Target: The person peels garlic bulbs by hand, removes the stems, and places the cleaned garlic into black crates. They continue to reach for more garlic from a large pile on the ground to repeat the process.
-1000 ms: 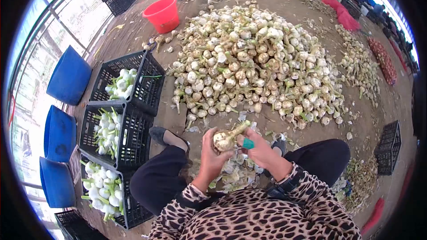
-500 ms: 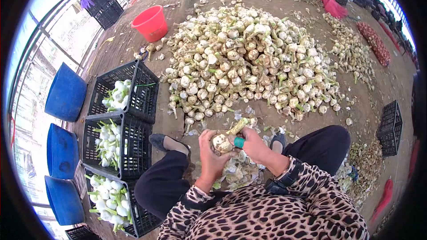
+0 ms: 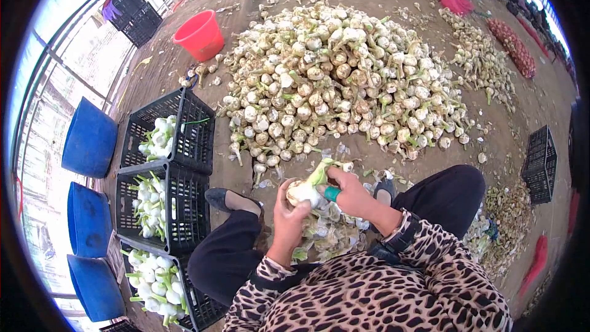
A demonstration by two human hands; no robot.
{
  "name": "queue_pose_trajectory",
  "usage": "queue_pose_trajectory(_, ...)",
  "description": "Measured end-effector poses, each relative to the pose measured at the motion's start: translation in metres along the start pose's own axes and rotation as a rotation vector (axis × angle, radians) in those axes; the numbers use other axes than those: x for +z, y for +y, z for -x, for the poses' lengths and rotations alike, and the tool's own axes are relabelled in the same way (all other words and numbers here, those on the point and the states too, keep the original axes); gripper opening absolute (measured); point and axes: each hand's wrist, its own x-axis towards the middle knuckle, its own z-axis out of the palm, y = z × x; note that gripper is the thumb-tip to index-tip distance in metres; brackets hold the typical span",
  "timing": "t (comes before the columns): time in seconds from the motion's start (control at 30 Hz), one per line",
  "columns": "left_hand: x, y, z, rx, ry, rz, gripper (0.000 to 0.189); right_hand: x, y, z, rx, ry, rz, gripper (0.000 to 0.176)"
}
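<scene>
My left hand (image 3: 286, 224) is wrapped round a garlic bulb (image 3: 301, 193) in front of my body. One side of the bulb shows clean white, the other still carries brownish skin. My right hand (image 3: 356, 198) pinches the pale green outer skin by the stalk (image 3: 321, 173), which stands up from the bulb. A green wrap (image 3: 332, 193) covers part of my right thumb. Loose peeled skins (image 3: 332, 233) lie on the ground below both hands. Just beyond them rises a large heap of unpeeled garlic (image 3: 344, 86).
At my left stand black crates (image 3: 188, 200) with clean white garlic (image 3: 153, 276) in them. Blue tubs (image 3: 90, 138) line the wall behind. A red bucket (image 3: 200, 35) is left of the heap. Another black crate (image 3: 541, 166) stands at right, near scattered skins (image 3: 507, 227).
Skin has been pulled from part of the bulb, baring white. The stalk now shows pale green inner layers instead of a dry brown outside. The view has shifted slightly.
</scene>
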Motion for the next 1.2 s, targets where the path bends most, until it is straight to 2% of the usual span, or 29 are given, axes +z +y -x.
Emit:
queue_pose_trajectory(0.07, -0.006, -0.008, -0.001, -0.07, -0.006, 0.327, 0.056, -0.002, 0.009, -0.004, -0.08, 0.02, 0.038, 0.026)
queue_pose_trajectory(0.1, -0.009, -0.014, -0.001, -0.049, -0.015, 0.282, 0.049, -0.002, 0.014, -0.006, -0.118, 0.029, 0.055, 0.026)
queue_pose_trajectory(0.23, -0.011, -0.023, -0.004, -0.212, 0.004, 0.404, 0.041, 0.004, 0.013, -0.006, 0.175, 0.055, -0.515, 0.025)
queue_pose_trajectory(0.33, -0.008, -0.018, -0.008, -0.247, 0.042, 0.416, 0.041, 0.006, 0.019, -0.008, 0.093, 0.113, -0.333, 0.022)
queue_pose_trajectory(0.43, 0.003, -0.012, -0.005, -0.241, 0.033, 0.46, 0.045, 0.013, 0.017, -0.004, -0.3, 0.236, 0.219, 0.017)
queue_pose_trajectory(0.53, -0.002, -0.015, -0.001, -0.139, -0.027, 0.397, 0.051, 0.011, -0.002, 0.0, -0.033, 0.143, -0.019, 0.01)
queue_pose_trajectory(0.63, -0.002, -0.014, -0.002, -0.177, -0.027, 0.442, 0.057, 0.01, 0.026, -0.008, -0.044, 0.158, -0.139, 0.008)
queue_pose_trajectory(0.73, -0.007, -0.015, -0.002, -0.225, -0.058, 0.483, 0.058, 0.005, 0.014, -0.006, -0.012, 0.105, -0.307, 0.009)
queue_pose_trajectory(0.83, -0.014, -0.017, -0.004, -0.257, -0.143, 0.513, 0.06, 0.005, 0.029, -0.01, 0.019, 0.101, -0.663, 0.009)
queue_pose_trajectory(0.93, -0.012, -0.008, -0.003, -0.304, -0.193, 0.519, 0.068, -0.007, 0.007, -0.012, 0.241, 0.22, -0.92, 0.014)
queue_pose_trajectory(0.97, -0.008, -0.001, 0.001, -0.305, -0.202, 0.502, 0.068, -0.013, 0.002, -0.014, 0.243, 0.249, -1.006, 0.021)
queue_pose_trajectory(1.07, -0.008, -0.005, -0.001, -0.236, -0.299, 0.531, 0.059, -0.027, 0.04, -0.024, 0.168, 0.439, -1.048, 0.019)
queue_pose_trajectory(1.1, -0.012, -0.007, -0.001, -0.213, -0.338, 0.523, 0.055, -0.036, 0.044, -0.027, 0.168, 0.596, -1.104, 0.02)
queue_pose_trajectory(1.13, -0.017, -0.011, -0.002, -0.189, -0.377, 0.516, 0.051, -0.044, 0.047, -0.025, 0.161, 0.555, -0.851, 0.021)
queue_pose_trajectory(1.2, -0.023, -0.021, -0.006, -0.217, -0.204, 0.459, 0.045, -0.057, 0.05, -0.022, 0.136, 0.462, -0.349, 0.023)
